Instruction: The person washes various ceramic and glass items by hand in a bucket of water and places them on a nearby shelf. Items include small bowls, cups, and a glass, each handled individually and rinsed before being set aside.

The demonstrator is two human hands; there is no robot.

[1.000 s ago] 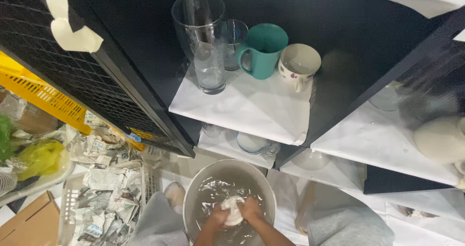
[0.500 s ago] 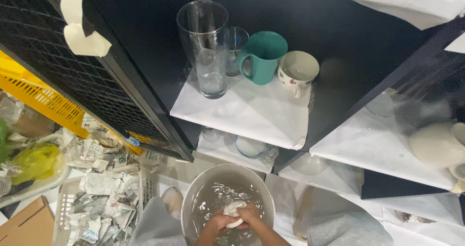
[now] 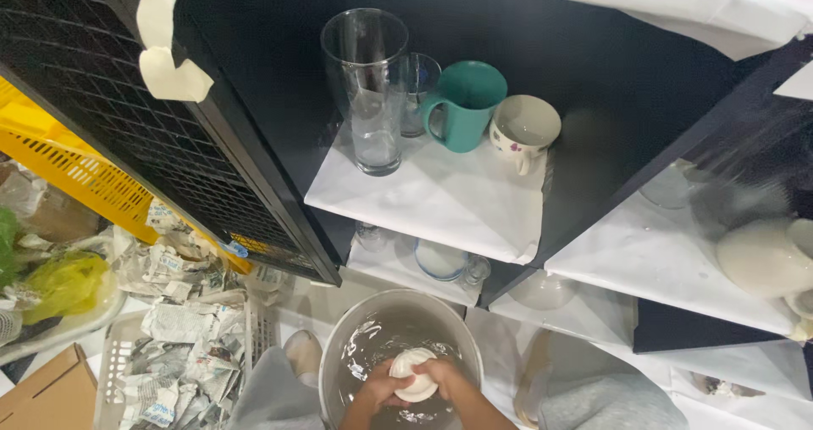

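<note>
down on my left, in the corner, sits a brown cardboard box, and i see only its flap. just right of it is a pale plastic basket full of crumpled newspaper, grey and white. a yellow plastic bag lies above the box. a small blue label sticks on the bottom edge of the black wire rack.

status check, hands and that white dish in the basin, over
Left hand and right hand both gripping small white dish. Dish held over water in metal basin. Nothing in the way; crumpled newspaper off to the left.
</note>
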